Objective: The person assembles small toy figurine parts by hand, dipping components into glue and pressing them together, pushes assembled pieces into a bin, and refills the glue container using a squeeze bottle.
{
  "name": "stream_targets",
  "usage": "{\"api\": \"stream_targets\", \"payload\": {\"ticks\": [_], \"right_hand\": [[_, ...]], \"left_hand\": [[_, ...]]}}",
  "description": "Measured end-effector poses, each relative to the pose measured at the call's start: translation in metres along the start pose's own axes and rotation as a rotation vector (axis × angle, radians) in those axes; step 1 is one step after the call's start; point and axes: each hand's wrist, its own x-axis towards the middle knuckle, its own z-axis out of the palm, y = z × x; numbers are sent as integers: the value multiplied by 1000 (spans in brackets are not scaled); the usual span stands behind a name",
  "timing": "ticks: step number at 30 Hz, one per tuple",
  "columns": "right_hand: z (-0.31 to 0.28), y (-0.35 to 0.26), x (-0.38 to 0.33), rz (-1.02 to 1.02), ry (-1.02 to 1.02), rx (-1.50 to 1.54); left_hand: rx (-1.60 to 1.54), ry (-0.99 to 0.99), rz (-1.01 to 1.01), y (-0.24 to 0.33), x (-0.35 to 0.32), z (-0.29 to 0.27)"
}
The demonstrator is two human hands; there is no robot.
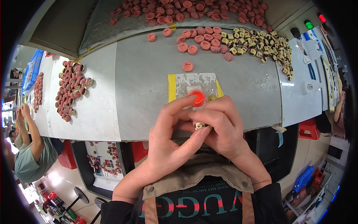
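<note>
My left hand point(169, 136) and my right hand point(225, 130) meet in front of my apron, at the bench's near edge. Between their fingers is a small toy head point(200, 126), with a cream face and a bit of pink, partly hidden. Both hands are closed around it, the left thumb pressed along its near side. Just beyond the fingers stands a small round red container point(200, 98); the left index fingertip overlaps it in view, and I cannot tell if they touch. Beneath lies a stained mat point(182, 80) with yellow tape at its sides.
One pink ridged cap point(187, 67) lies past the mat. More pink caps point(205, 44) and cream-and-dark pieces point(253, 44) spread farther back, below a heap of pink caps point(179, 11). Joined pieces point(71, 89) sit at left. A co-worker point(33, 149) is at far left.
</note>
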Motion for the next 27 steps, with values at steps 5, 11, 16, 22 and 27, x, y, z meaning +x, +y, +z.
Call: {"api": "stream_targets", "payload": {"ticks": [5, 11, 16, 22, 27], "right_hand": [[1, -4, 0, 55, 8, -53], [3, -3, -2, 26, 8, -75], [0, -2, 2, -7, -11, -78], [-20, 2, -8, -56, -20, 49], [-5, -6, -8, -128, 119, 83]], "left_hand": [[24, 26, 2, 1, -4, 0], [22, 52, -8, -1, -7, -1], [39, 54, 16, -7, -7, 0], [119, 107, -43, -4, -12, 21], [186, 182, 154, -25, -17, 8]]}}
